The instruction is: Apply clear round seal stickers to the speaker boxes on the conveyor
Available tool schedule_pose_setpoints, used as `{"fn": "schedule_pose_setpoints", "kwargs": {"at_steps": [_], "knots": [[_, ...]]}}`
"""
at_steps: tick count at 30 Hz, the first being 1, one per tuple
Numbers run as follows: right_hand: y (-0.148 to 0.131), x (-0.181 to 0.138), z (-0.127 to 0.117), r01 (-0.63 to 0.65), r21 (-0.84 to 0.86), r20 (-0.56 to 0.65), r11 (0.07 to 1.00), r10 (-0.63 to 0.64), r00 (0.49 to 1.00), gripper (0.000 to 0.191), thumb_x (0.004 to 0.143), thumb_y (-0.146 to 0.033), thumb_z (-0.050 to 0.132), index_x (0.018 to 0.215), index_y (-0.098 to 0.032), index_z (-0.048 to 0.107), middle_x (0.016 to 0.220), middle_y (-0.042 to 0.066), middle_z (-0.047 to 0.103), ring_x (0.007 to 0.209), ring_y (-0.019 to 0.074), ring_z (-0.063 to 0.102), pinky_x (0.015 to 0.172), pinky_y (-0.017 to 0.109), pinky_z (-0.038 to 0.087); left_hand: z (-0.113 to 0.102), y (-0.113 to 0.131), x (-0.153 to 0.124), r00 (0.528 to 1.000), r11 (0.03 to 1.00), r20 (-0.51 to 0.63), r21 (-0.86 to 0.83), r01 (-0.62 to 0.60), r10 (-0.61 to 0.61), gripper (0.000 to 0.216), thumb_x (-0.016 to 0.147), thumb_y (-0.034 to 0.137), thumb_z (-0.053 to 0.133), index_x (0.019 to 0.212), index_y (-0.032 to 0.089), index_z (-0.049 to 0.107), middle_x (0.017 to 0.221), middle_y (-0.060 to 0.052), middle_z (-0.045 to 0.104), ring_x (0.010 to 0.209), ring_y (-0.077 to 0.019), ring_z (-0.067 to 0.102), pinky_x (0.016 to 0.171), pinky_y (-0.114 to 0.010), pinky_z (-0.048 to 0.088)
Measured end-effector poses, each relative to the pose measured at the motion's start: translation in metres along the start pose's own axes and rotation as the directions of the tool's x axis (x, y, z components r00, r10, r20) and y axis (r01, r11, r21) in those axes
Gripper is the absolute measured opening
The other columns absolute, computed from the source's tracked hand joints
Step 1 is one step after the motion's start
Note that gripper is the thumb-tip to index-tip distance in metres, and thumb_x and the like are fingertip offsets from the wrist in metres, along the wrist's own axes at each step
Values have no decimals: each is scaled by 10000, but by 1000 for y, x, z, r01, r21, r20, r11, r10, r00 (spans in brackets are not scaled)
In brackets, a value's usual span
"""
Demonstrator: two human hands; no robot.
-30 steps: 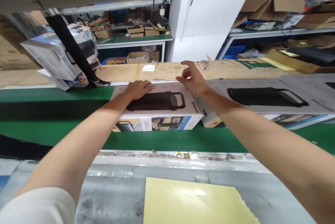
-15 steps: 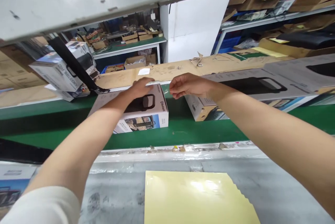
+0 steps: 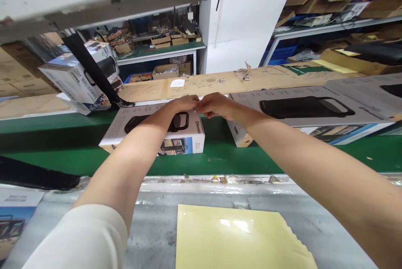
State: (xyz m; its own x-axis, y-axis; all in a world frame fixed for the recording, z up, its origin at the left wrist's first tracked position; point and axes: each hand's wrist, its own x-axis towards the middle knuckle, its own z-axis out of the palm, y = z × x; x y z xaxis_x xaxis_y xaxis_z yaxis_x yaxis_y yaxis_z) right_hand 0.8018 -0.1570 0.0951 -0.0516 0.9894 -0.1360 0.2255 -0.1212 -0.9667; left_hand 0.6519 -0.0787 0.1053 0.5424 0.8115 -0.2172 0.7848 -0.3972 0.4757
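Note:
A white product box (image 3: 132, 128) printed with a black speaker lies flat on the green conveyor belt (image 3: 63, 135). My left hand (image 3: 185, 103) rests at the box's far right corner, fingers curled and pinched. My right hand (image 3: 215, 105) meets it fingertip to fingertip just past that corner, also pinched; whatever they hold is too small to make out. A second, longer box (image 3: 301, 109) of the same print lies to the right on the belt, apart from my hands.
A yellow sheet (image 3: 238, 239) lies on the grey bench (image 3: 150, 227) near me. A tilted box (image 3: 78, 76) and a black strap (image 3: 91, 70) stand at the left. Cardboard sheets (image 3: 201, 82) line the belt's far side, with cluttered shelves behind them.
The box has shifted left along the belt. My right hand came back from its far edge and closed against my left hand, which moved to the box's right corner.

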Motion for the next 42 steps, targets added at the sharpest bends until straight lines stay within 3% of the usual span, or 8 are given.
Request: {"fn": "schedule_pose_setpoints", "kwargs": {"at_steps": [6,12,20,26,32,36,39,42], "knots": [[0,7,15,-87,-3,-97,996,87,992,374,632,-147,988,610,-169,615,491,-13,576,485,107,558,449,206,488,-2,-8,2,998,987,55,-159,32,-24,229,813,246,621,1040,231,651,906,-28,709,846,-212,664,725,-299,507],[6,8,26,-142,39,-148,989,147,978,423,672,-203,980,678,-176,557,474,-25,560,436,102,513,398,209,414,-6,-11,1,997,967,47,-246,64,-54,206,771,187,608,968,218,659,808,-14,643,766,-204,605,673,-298,461],[29,-2,43,-56,328,-183,943,122,975,426,773,-298,924,847,-222,512,547,-71,560,477,93,506,418,190,370,-9,-13,-3,997,948,52,-310,72,-59,118,765,200,614,882,216,627,748,4,585,691,-182,555,620,-277,429],[41,2,57,-34,555,-109,831,113,988,463,733,-428,937,819,-214,536,591,-78,538,502,83,478,484,218,419,-10,-22,0,998,944,46,-325,59,-46,126,828,347,611,884,234,612,733,10,568,622,-173,541,565,-269,397],[46,7,63,-142,596,10,790,170,985,516,791,-479,885,704,-214,451,543,-92,440,475,60,375,468,197,358,-7,-34,-1,1000,933,-11,-360,13,-18,284,829,494,647,913,223,654,718,1,603,625,-180,573,608,-281,440],[52,-1,75,-227,524,58,821,232,971,540,886,-478,795,646,-227,382,472,-98,358,444,62,310,435,185,301,-9,-37,-13,990,986,-125,-145,-79,61,376,795,553,691,1002,243,739,977,-32,711,965,-255,664,880,-346,505],[53,-24,84,-242,451,41,859,251,967,481,925,-387,754,630,-230,408,436,-87,359,425,81,321,418,198,281,-7,-32,-20,983,980,-118,157,-120,139,297,820,482,681,1050,317,770,1277,-10,680,1290,-307,576,1155,-449,377],[52,-71,77,-182,423,-40,888,219,975,322,891,-200,757,669,-197,523,471,-60,466,467,90,412,449,193,296,3,-21,-22,988,931,-124,363,-40,91,298,888,357,591,1135,343,757,1398,-32,618,1405,-329,491,1222,-575,273]]}}
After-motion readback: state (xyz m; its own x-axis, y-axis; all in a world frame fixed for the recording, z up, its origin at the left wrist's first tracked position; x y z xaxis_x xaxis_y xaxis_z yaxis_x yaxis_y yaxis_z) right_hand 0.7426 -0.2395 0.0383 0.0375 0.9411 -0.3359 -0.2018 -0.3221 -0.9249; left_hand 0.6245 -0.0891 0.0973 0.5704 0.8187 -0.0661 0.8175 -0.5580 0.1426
